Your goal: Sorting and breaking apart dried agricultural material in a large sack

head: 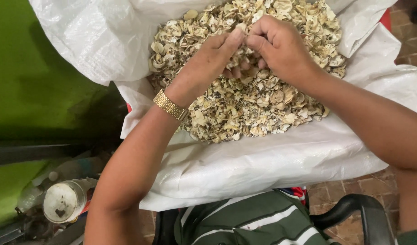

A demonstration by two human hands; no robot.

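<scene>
A white woven sack (263, 168) lies open in front of me, holding a heap of pale, dry shell-like husk pieces (258, 104). Both my hands are over the middle of the heap, fingertips meeting. My left hand (208, 61), with a gold watch (171, 105) at the wrist, pinches a small piece between thumb and fingers. My right hand (279, 45) has its fingers curled and touches the same small piece from the other side. What sits under my palms is hidden.
A green wall (31, 77) stands at the left. Below it lie clear plastic bottles and a jar with a dirty white lid (61, 202). A black chair arm (353, 211) and my green striped shirt (249, 222) are at the bottom, over a brick floor (349, 186).
</scene>
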